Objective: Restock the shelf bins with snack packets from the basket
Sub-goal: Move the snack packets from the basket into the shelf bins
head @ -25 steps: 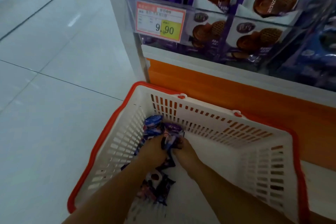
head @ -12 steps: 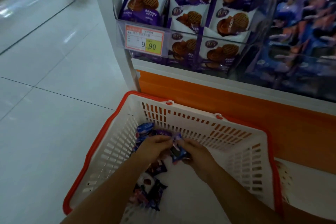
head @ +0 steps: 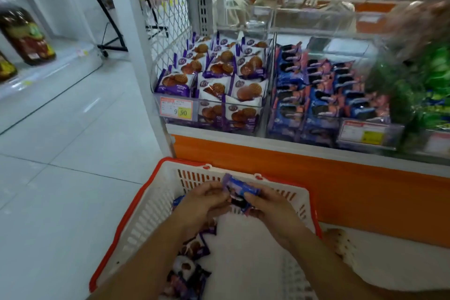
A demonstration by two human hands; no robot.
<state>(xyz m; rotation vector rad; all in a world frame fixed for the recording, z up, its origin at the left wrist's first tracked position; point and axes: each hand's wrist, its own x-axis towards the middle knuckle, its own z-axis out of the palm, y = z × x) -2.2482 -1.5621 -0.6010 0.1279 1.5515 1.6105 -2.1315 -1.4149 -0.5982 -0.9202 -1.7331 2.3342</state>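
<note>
A white basket with a red rim (head: 136, 212) stands on the floor in front of the shelf. Above it my left hand (head: 202, 202) and my right hand (head: 267, 204) together hold a few blue and purple snack packets (head: 239, 190), fingers curled round them. More dark packets (head: 190, 265) lie on the basket's left floor. On the shelf, a clear bin (head: 214, 85) holds purple waffle-biscuit packets. The bin to its right (head: 321, 95) holds blue packets like the ones in my hands.
A price tag reading 9.90 (head: 176, 109) hangs on the waffle bin's front. An orange panel (head: 316, 178) runs below the bins. Green packets (head: 426, 90) fill a blurred bin at the far right. White tiled floor (head: 60, 153) stretches left, with another shelf of bottles beyond.
Both hands have risen from the basket's bottom to above its far rim, carrying the packets. The view has tilted up and now takes in the shelf bins.
</note>
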